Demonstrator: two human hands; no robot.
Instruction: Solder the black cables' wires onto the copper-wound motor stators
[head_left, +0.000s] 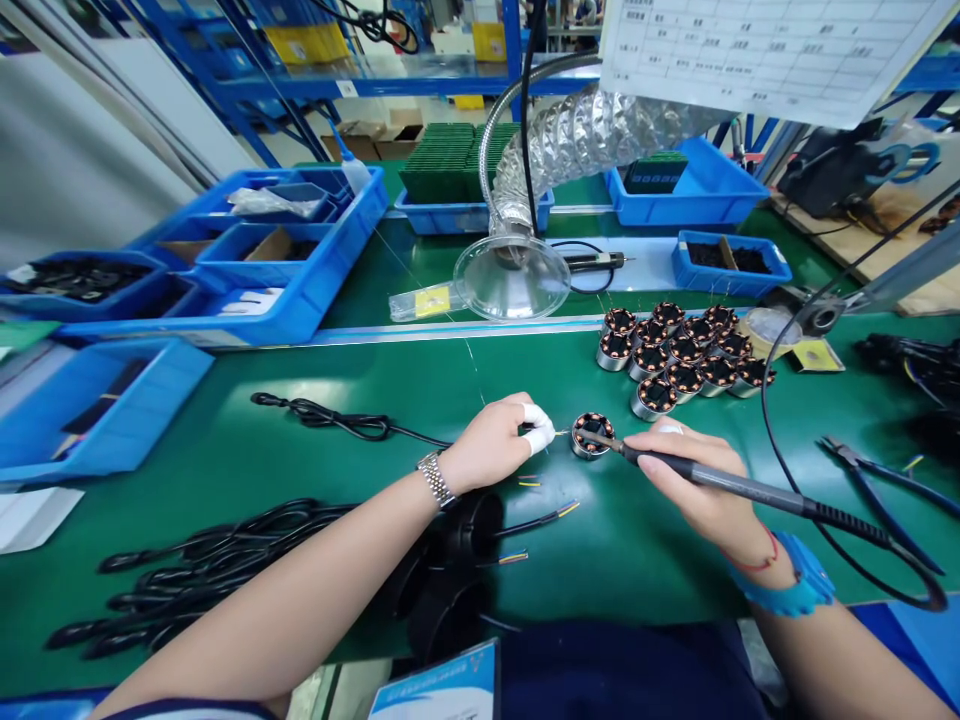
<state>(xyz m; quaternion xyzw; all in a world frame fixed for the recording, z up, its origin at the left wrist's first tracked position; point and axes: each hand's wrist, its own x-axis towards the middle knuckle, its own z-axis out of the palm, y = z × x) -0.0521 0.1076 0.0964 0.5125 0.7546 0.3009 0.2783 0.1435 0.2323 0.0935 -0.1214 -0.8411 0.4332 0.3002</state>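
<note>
Holding a soldering iron (739, 484) pen-style, the right hand (697, 480) is clamped round its grip, tip over the motor coil (582, 447); can't tell if tip and metal actually touch. Left hand (495, 440), white covers on the fingertips, pinches a thin wire (561, 432), its end just beside the coil's left rim. Hands apart, coil between them, sitting upright on the green table (300, 370). Black cord (360, 420) runs out leftward from behind the left hand, plug end lying on the table. More coils (682, 350) stand bunched behind and right of the single one. Cutters (862, 475) lie at far right, jaws spread, near the iron's cable. Clear funnel (487, 290) on a silver hose (577, 150) hangs beyond the hands. Near side left: pile of black cords (187, 570), partly behind the left forearm; black cups (476, 515) by that arm, coloured wire ends poking out to the right. Back of table: green boards (442, 165) stacked in a blue bin, small blue tray (679, 265) of dark bits farther right. Metal watch (435, 480) on left wrist, blue band (799, 580) on right.
</note>
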